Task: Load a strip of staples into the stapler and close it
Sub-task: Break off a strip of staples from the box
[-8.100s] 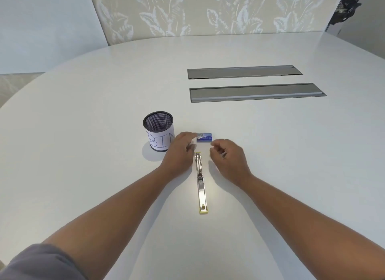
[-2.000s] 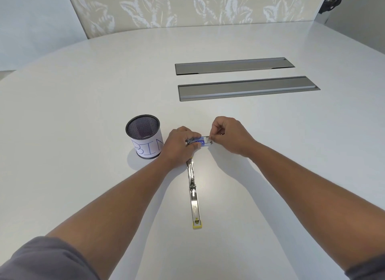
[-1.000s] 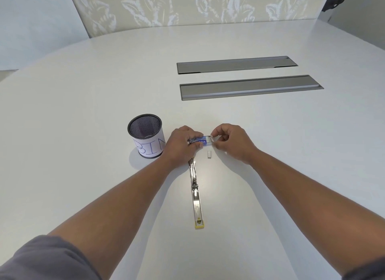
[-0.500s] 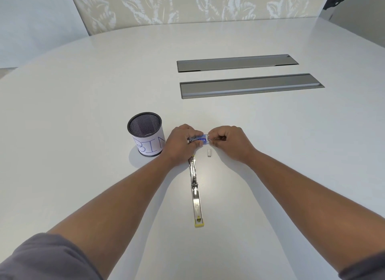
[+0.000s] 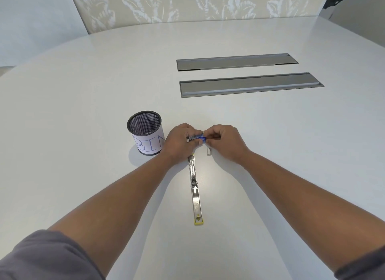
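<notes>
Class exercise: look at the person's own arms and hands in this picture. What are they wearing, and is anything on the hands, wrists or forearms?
The left hand and right hand are bare: no gloves, and no rings, watch or bands that show. Both forearms are uncovered. A dark grey sleeve of soft fabric shows at the lower left corner and another at the lower right, both cut off by the frame. No markings show.
</notes>
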Tool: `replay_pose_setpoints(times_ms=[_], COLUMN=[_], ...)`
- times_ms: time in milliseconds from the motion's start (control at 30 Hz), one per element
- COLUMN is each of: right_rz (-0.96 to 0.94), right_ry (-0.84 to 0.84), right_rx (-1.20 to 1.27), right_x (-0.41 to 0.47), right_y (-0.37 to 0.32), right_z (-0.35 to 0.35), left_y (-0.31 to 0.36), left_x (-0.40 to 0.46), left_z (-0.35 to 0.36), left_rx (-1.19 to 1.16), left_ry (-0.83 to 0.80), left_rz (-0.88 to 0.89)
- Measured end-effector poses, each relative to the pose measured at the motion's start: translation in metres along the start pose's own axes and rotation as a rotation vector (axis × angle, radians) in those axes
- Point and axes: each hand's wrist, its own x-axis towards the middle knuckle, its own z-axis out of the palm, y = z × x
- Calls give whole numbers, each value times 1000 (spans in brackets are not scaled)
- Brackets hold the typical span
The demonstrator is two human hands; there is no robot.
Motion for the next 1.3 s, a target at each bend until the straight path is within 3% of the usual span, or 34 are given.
replay_pose_setpoints(times_ms=[500,1300], right_rz=[79,65], right_ry=[9,119], right_rx=[104,37], right_x=[-4,-9], right_y=[-2,-1], right_z=[-3,2], left_y=[-1,2], left_x=[-4,-11], left_z=[3,3], left_rx=[-186,-163], left_ry=[84,115], left_rz=[-150,-114])
